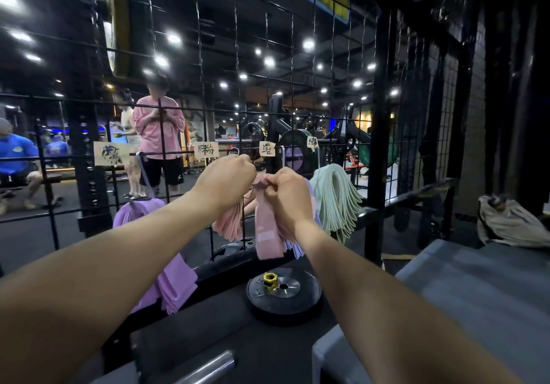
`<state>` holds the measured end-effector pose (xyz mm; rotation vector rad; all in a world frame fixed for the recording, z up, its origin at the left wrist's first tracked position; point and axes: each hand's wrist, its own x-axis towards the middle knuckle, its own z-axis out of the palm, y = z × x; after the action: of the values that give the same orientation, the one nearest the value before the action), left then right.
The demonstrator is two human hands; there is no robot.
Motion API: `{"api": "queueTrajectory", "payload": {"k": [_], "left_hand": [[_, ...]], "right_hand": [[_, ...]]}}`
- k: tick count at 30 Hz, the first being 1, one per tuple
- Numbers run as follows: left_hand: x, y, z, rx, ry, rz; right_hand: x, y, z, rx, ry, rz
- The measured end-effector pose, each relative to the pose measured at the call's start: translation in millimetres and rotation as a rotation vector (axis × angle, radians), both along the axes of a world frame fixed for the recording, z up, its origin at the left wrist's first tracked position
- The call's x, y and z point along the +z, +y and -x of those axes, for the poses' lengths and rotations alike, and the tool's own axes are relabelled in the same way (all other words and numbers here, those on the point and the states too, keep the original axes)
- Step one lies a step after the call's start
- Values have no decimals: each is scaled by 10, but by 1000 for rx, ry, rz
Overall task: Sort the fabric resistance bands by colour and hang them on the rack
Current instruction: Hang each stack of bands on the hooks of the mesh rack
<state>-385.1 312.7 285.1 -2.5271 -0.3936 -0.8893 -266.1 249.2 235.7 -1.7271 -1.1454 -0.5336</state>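
Observation:
A black wire grid rack stands in front of me with paper colour labels and hooks along one wire. My left hand and my right hand are raised together at the hook under the second label, both pinching the top of a pink band that hangs down between them. More pink bands hang behind my left wrist. A bunch of purple bands hangs at the left. Pale green bands hang at the right. Light lilac bands peek out behind my right wrist.
A black weight plate with a yellow collar lies on the dark bench below. A grey box top sits at the right, with a crumpled cloth bag beyond it. Behind the grid, people stand among gym machines.

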Motion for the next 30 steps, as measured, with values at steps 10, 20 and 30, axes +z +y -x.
{"api": "queueTrajectory", "payload": {"k": [10, 20, 30], "left_hand": [[3, 68, 202, -12, -180, 447], [-57, 73, 197, -51, -239, 367], [30, 168, 187, -25, -216, 219]], "right_hand": [[56, -92, 184, 87, 2, 41], [-59, -19, 186, 7, -78, 46], [89, 172, 186, -32, -11, 9]]}}
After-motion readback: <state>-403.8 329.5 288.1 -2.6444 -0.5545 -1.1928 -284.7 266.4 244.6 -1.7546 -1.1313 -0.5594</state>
